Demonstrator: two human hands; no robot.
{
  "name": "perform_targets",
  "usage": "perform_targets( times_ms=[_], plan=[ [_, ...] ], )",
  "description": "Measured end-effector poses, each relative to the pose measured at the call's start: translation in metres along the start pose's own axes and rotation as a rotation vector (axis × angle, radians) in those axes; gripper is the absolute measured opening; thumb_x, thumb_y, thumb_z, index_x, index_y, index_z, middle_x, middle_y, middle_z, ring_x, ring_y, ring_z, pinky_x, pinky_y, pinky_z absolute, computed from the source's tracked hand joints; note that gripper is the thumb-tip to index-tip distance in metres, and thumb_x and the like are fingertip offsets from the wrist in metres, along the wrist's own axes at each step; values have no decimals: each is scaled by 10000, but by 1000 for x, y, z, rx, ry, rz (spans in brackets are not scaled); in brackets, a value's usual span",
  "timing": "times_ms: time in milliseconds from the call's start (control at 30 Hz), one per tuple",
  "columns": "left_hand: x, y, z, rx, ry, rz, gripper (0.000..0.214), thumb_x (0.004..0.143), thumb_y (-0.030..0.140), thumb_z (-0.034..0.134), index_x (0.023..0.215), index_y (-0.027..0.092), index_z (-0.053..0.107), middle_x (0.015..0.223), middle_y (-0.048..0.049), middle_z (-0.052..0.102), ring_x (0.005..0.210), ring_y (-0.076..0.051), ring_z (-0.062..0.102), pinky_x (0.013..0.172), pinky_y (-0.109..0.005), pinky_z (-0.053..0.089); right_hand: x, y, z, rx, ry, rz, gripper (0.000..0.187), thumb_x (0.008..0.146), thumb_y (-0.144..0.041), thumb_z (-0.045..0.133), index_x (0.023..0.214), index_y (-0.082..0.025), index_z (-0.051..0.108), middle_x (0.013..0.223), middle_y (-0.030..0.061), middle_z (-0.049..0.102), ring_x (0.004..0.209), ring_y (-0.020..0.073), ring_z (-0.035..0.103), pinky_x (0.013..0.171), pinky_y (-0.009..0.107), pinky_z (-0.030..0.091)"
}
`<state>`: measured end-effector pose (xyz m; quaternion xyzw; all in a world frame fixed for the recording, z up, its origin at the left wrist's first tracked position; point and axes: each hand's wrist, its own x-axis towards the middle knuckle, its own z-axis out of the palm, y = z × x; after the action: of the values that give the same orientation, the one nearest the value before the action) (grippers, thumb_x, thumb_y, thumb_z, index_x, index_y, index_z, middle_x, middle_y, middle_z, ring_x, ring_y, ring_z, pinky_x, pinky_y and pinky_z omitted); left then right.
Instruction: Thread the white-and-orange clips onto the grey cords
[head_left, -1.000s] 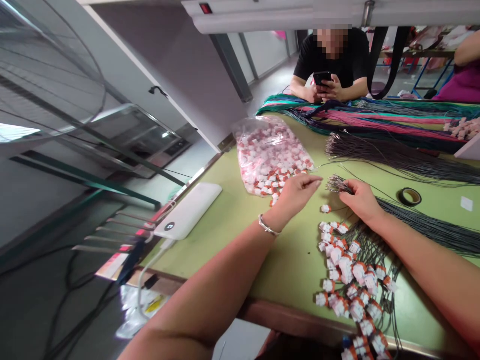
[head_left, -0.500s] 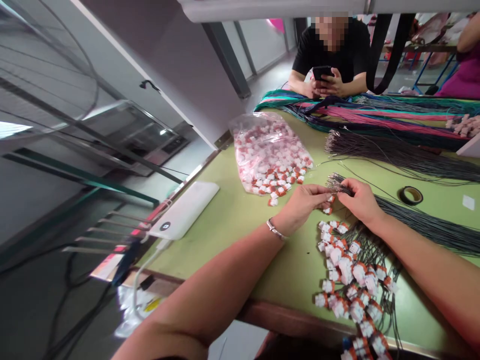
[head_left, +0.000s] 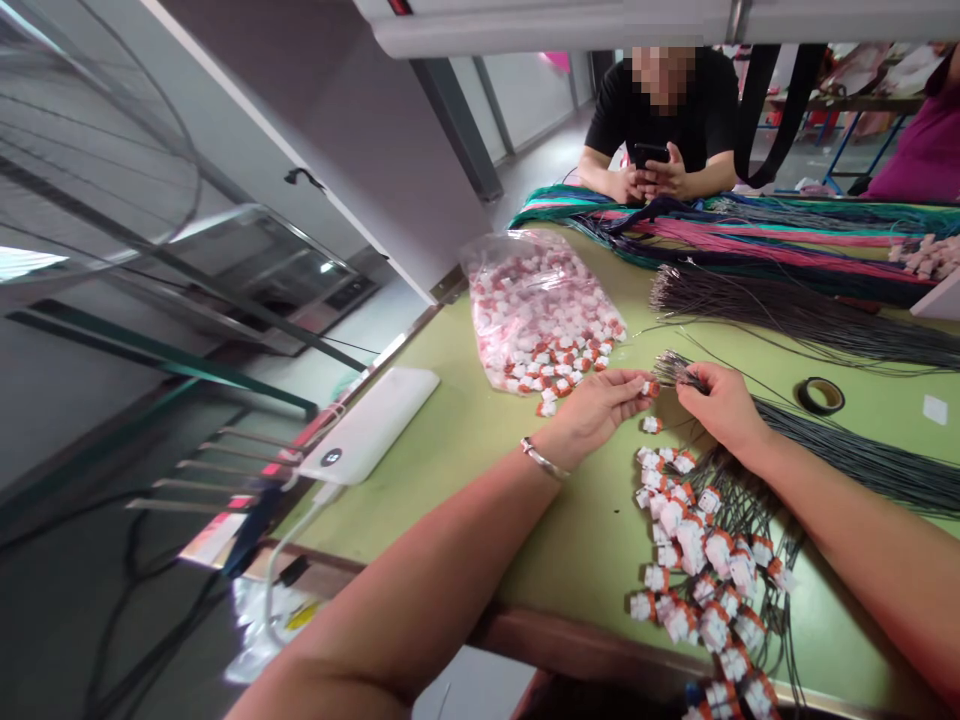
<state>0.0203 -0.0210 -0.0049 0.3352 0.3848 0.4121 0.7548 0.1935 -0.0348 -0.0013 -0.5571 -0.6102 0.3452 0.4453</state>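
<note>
Connector (head_left: 648, 387), small, white and red, now pinched in left hand (head_left: 600, 402) grip; a second ago that hand was held up empty nearer the bag (head_left: 536, 310). Right hand (head_left: 716, 400) pinches a wire end from the black wire bundle (head_left: 862, 455), fingertips almost meeting the connector. Finished pieces (head_left: 697, 550) lie near, on green table (head_left: 480, 440). Across it, another person's hands hold a phone (head_left: 649, 154).

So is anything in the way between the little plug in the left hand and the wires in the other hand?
Nothing visible. The left hand pinches the little plug at its fingertips, and only a bare gap separates it from the wire ends under the right hand.
</note>
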Motion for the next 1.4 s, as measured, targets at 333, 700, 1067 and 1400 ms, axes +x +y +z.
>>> perform_targets(
  times_ms=[333,700,1067,1400],
  plan=[
    [1,-3,-3,4,-31,20,118,695,154,737,779,95,681,714,-25,665,600,-64,604,643,-184,498,1,7,3,-190,-22,-43,110,649,-267,496,646,-174,556,559,-16,531,528,112,437,538,242,349],
    [1,-5,3,130,-28,71,246,609,253,802,720,96,648,603,-10,642,543,-81,587,607,-222,477,-1,12,3,-215,-81,-90,97,686,-258,504,702,-181,561,555,-35,526,491,99,411,511,236,327],
    [0,-7,11,105,-54,63,256,622,247,795,720,115,598,613,6,640,544,-78,595,594,-214,472,-3,5,1,-105,-66,-43,99,662,-273,521,625,-183,540,542,-26,529,500,102,411,505,235,332],
    [-1,-6,9,135,-54,72,213,659,223,772,729,110,605,622,-1,635,551,-79,594,605,-222,471,-1,6,0,-106,-99,2,104,642,-268,509,651,-177,556,550,-25,528,502,101,405,520,240,344]
  ],
)
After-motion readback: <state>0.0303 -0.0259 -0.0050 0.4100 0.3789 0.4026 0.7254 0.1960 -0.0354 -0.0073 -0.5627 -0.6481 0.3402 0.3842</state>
